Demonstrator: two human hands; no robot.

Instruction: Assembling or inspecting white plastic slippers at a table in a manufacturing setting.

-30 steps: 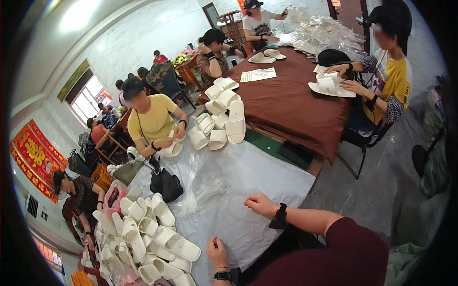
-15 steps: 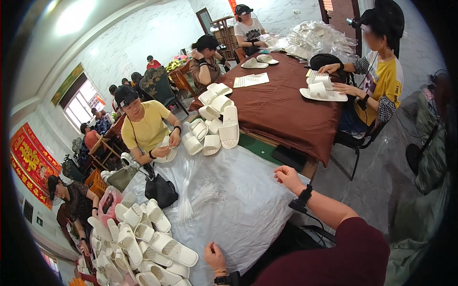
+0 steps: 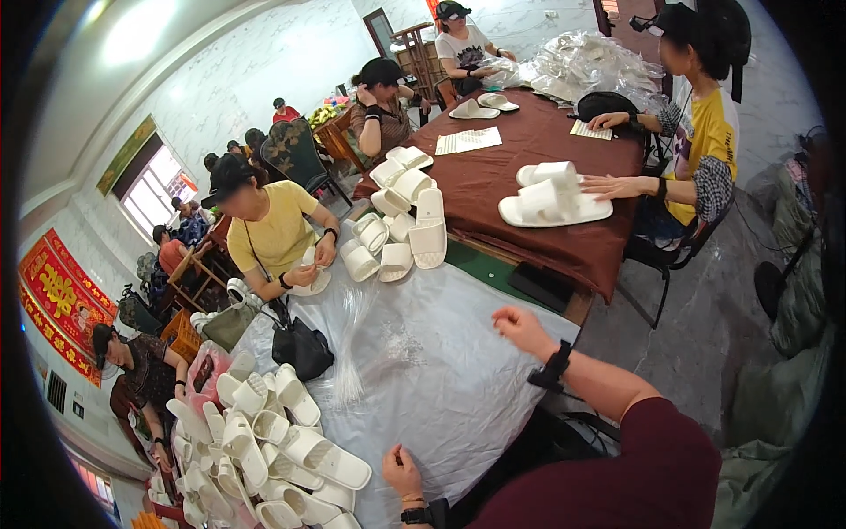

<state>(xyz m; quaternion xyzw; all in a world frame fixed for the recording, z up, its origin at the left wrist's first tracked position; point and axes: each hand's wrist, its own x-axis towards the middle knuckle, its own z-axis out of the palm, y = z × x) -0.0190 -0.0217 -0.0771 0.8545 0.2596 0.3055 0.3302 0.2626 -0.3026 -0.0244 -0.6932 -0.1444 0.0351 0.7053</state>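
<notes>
left hand point(image 3: 403, 473) near slippers point(image 3: 247, 445); right hand point(image 3: 520, 331) apparently above sheet point(image 3: 441, 388)

The piled slippers point(image 3: 328, 456) are creamy white. The near sheet point(image 3: 449, 375) is silvery grey, the far cloth point(image 3: 493, 181) plain reddish brown, the strip between point(image 3: 478, 271) green. The soft handbag point(image 3: 301, 350) is black, the plastic bag point(image 3: 208, 370) pink, the crate point(image 3: 181, 335) orange. The near sleeve point(image 3: 661, 445) is maroon, the wrist strap point(image 3: 552, 366) black. Across from it, a top point(image 3: 271, 220) is yellow and a checked sleeve point(image 3: 716, 185) black and white. The banner point(image 3: 69, 295) is red with yellow characters, the wall point(image 3: 264, 79) white with grey veining.
</notes>
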